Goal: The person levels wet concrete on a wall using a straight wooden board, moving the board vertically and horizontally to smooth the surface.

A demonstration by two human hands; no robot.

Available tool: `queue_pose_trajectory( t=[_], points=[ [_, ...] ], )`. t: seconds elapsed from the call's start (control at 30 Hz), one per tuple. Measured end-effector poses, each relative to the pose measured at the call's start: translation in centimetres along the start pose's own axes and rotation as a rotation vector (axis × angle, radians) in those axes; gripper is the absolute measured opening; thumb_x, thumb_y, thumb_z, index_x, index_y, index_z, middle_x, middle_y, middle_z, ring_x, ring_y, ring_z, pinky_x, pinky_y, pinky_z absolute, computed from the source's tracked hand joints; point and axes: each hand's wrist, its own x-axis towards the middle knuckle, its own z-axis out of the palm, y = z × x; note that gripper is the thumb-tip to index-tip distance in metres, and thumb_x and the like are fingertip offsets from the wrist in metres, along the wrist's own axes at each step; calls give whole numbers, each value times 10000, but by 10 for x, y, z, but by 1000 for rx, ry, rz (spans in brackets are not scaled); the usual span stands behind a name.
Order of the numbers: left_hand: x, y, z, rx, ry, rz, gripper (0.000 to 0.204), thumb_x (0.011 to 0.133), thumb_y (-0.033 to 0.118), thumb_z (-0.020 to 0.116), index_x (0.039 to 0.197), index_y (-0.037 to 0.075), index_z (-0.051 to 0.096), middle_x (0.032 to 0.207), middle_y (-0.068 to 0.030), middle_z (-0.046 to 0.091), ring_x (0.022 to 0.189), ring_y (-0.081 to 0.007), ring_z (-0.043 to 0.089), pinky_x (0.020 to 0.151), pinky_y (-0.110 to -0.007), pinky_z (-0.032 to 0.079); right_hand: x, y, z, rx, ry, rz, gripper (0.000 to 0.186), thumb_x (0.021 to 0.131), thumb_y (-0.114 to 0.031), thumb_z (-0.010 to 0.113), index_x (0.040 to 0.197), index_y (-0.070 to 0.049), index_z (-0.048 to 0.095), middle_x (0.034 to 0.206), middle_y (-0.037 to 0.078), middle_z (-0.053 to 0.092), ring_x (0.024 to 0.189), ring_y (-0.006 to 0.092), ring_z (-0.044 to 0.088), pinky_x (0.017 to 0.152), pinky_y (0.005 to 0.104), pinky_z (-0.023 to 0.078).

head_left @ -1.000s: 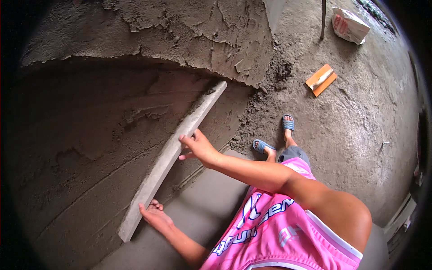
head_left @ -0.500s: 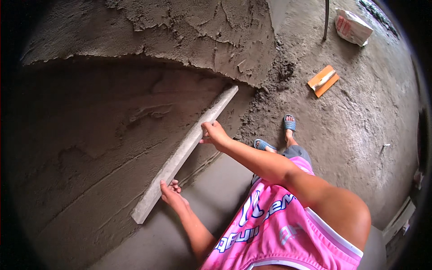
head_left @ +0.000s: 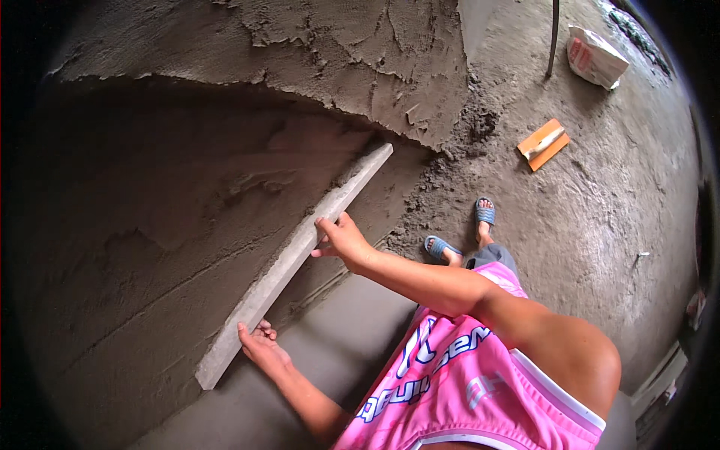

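A long grey straightedge (head_left: 292,259), caked with mortar, lies slantwise against the wet plastered wall (head_left: 157,225). My right hand (head_left: 341,244) grips it near the middle, thumb on the upper face and fingers curled at the underside. Closer to its lower left end, my left hand (head_left: 262,346) pinches the same bar, with its thumb on the face and fingers bent behind. The bar's far end reaches close to the rough, thick mortar edge (head_left: 390,105) above.
On the floor to the right lies an orange plastering float (head_left: 544,145) with a pale handle. Farther back are a white and red bag (head_left: 595,58) and an upright thin rod (head_left: 553,37). Crumbled mortar (head_left: 450,165) lines the wall's foot, near my sandalled feet (head_left: 484,211).
Both hands have moved toward the lower left along with the straightedge, which stays slantwise on the wall. The view has shifted slightly, and both grips remain.
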Motion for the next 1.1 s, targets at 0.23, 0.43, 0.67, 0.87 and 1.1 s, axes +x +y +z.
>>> queue_pose_trajectory(
  t=[0.23, 0.43, 0.67, 0.87, 1.1],
  points=[
    [19, 13, -24, -18, 53, 27, 516, 918, 547, 541, 1046, 48, 570, 743, -28, 486, 668, -111, 425, 558, -253, 307, -5, 11, 19, -6, -124, -41, 423, 953, -265, 629, 1193, -6, 397, 1023, 73, 498, 913, 168, 544, 675, 355, 629],
    [-8, 48, -43, -59, 39, 46, 474, 947, 514, 510, 1027, 50, 568, 747, -16, 479, 682, -105, 430, 575, -255, 306, -47, -6, 34, 39, -252, 39, 399, 934, -250, 649, 1181, -46, 412, 991, 27, 491, 863, 114, 521, 698, 380, 629],
    [-6, -7, 11, 44, -15, -18, 416, 948, 464, 534, 936, 49, 564, 738, -45, 556, 642, -111, 442, 573, -254, 325, 14, 6, -33, 47, -69, 24, 314, 921, -250, 591, 1132, -57, 461, 913, 17, 474, 742, 104, 507, 638, 368, 616],
    [-1, -4, 6, 3, -3, 8, 439, 927, 474, 561, 1028, 47, 550, 758, -40, 535, 658, -112, 430, 577, -250, 310, 12, 2, -22, 6, -127, 27, 404, 925, -251, 594, 1205, -30, 403, 1155, 64, 488, 829, 146, 539, 736, 413, 604],
    [-7, 33, -8, -46, 100, 75, 448, 936, 450, 554, 995, 6, 575, 739, -76, 559, 622, -122, 437, 556, -255, 314, -14, -11, 12, -39, -128, 54, 370, 923, -247, 627, 1117, -25, 405, 968, 70, 485, 807, 149, 536, 667, 375, 613]
  ],
)
